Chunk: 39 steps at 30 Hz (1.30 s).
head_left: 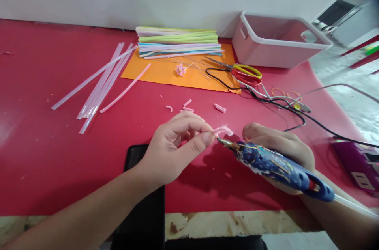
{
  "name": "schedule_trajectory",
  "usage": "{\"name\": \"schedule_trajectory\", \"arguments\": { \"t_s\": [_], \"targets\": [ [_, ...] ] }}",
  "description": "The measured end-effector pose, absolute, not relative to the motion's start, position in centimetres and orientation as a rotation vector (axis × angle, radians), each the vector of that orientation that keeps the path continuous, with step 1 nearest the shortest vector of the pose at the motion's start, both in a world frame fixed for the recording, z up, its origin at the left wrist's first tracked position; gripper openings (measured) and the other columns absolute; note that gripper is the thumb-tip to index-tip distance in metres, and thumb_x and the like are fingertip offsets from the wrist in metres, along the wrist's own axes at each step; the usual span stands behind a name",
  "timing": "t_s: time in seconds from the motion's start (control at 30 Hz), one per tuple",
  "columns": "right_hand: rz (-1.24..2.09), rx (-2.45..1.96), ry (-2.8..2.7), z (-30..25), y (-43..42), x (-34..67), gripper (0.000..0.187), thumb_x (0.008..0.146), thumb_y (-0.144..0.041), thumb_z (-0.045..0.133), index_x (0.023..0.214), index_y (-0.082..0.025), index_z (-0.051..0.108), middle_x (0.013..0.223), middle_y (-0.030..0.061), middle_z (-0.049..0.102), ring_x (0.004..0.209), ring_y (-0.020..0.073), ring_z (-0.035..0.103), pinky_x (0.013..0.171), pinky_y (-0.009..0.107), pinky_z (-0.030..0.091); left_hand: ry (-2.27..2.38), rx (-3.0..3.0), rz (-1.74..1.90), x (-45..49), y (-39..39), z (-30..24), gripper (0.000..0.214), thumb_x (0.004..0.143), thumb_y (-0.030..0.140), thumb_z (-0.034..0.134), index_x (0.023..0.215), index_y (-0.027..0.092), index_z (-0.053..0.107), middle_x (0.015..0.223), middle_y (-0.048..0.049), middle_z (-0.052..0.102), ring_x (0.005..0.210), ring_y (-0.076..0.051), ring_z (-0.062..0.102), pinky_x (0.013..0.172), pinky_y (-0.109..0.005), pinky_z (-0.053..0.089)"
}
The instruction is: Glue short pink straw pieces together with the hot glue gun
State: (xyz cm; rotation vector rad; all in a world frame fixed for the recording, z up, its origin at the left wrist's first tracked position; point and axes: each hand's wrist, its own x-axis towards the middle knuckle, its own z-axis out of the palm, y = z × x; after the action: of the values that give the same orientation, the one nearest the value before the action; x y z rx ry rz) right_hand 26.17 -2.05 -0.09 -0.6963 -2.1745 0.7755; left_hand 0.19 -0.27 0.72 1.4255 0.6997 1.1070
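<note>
My left hand (174,145) pinches a small pink straw piece (224,129) between thumb and fingertips, just above the red table. My right hand (280,145) is wrapped round a blue glue gun (278,167), whose metal nozzle points left and nearly touches the pink piece. A few short pink straw bits (219,108) lie on the table just beyond my hands. A small pink straw flower (181,69) rests on an orange sheet (166,72).
A stack of coloured straws (177,41) lies at the back, clear glue sticks (100,80) to the left. Red-and-yellow scissors (244,73), black cables (284,106), a white plastic bin (278,39), a purple power strip (357,163) and a black phone (145,202) surround the work spot.
</note>
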Motion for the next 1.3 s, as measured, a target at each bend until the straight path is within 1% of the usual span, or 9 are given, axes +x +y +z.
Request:
{"name": "schedule_trajectory", "arguments": {
  "t_s": [0.13,0.23,0.33,0.5,0.73,1.0,1.07,1.2,1.3],
  "targets": [
    [0.766,-0.726,-2.162,-0.12,-2.09,26.30,0.019,0.094,-0.031,0.056,0.105,-0.017,0.062,0.080,0.0065,0.056,0.070,0.0192,0.053,0.063,0.036,0.045,0.691,1.435,1.105,0.11,-0.42,0.65,0.010,0.091,0.024,0.066,0.082,0.020,0.067,0.079,-0.0004,0.057,0.076,-0.013,0.055,0.067,-0.027,0.044],
    [0.779,-0.757,-2.160,0.00,-2.10,26.25,0.017,0.089,-0.020,0.061,0.105,-0.017,0.062,0.082,0.0067,0.058,0.072,0.0194,0.054,0.063,0.036,0.046,0.688,1.439,1.096,0.09,-0.45,0.64,0.011,0.092,0.024,0.066,0.082,0.020,0.068,0.079,-0.0003,0.058,0.076,-0.013,0.056,0.069,-0.027,0.044],
    [0.752,-0.765,-2.137,0.14,-2.16,26.17,0.022,0.083,-0.010,0.061,0.104,-0.017,0.063,0.081,0.0062,0.057,0.072,0.0194,0.053,0.064,0.035,0.045,0.690,1.433,1.103,0.14,-0.40,0.62,0.010,0.092,0.025,0.066,0.083,0.020,0.068,0.080,-0.0002,0.058,0.077,-0.013,0.056,0.069,-0.027,0.045],
    [0.745,-0.749,-2.077,-0.15,-2.27,26.26,0.029,0.078,-0.005,0.062,0.103,-0.018,0.064,0.081,0.0056,0.057,0.073,0.0202,0.054,0.063,0.036,0.045,0.691,1.426,1.099,0.17,-0.38,0.54,0.010,0.091,0.025,0.067,0.083,0.020,0.068,0.081,-0.0008,0.058,0.078,-0.013,0.057,0.069,-0.026,0.045],
    [0.703,-0.740,-2.072,-0.29,-2.12,26.51,0.029,0.079,-0.009,0.063,0.106,-0.020,0.066,0.079,0.0052,0.059,0.071,0.0213,0.055,0.062,0.037,0.046,0.687,1.456,1.113,0.13,-0.34,0.55,0.010,0.091,0.025,0.067,0.082,0.020,0.068,0.082,-0.0015,0.060,0.077,-0.014,0.057,0.069,-0.027,0.046],
    [0.709,-0.725,-2.024,-0.08,-2.24,26.26,0.034,0.075,-0.003,0.062,0.105,-0.020,0.067,0.080,0.0060,0.061,0.070,0.0218,0.056,0.062,0.038,0.046,0.727,1.489,1.118,0.12,-0.48,0.41,0.010,0.091,0.027,0.066,0.083,0.020,0.068,0.080,-0.0027,0.059,0.077,-0.016,0.058,0.069,-0.028,0.048],
    [0.725,-0.735,-1.998,-0.17,-2.28,26.36,0.032,0.077,-0.004,0.062,0.104,-0.020,0.067,0.080,0.0062,0.061,0.070,0.0220,0.057,0.061,0.037,0.045,0.729,1.499,1.119,0.16,-0.45,0.44,0.011,0.091,0.027,0.066,0.083,0.020,0.068,0.079,-0.0026,0.059,0.077,-0.016,0.058,0.070,-0.029,0.048],
    [0.708,-0.644,-2.038,-0.28,-2.10,26.66,0.027,0.083,-0.011,0.060,0.108,-0.018,0.067,0.080,0.0071,0.061,0.071,0.0226,0.056,0.064,0.039,0.046,0.748,1.490,1.128,0.21,-0.37,0.57,0.011,0.090,0.024,0.066,0.080,0.019,0.066,0.077,-0.0015,0.057,0.074,-0.015,0.055,0.068,-0.028,0.046],
    [0.734,-0.639,-2.075,-0.31,-1.94,26.63,0.024,0.085,-0.014,0.061,0.108,-0.017,0.066,0.080,0.0077,0.060,0.071,0.0224,0.055,0.065,0.040,0.046,0.759,1.471,1.126,0.25,-0.40,0.68,0.012,0.090,0.022,0.065,0.079,0.019,0.065,0.077,-0.0008,0.056,0.072,-0.014,0.054,0.067,-0.028,0.045]
  ]
}}
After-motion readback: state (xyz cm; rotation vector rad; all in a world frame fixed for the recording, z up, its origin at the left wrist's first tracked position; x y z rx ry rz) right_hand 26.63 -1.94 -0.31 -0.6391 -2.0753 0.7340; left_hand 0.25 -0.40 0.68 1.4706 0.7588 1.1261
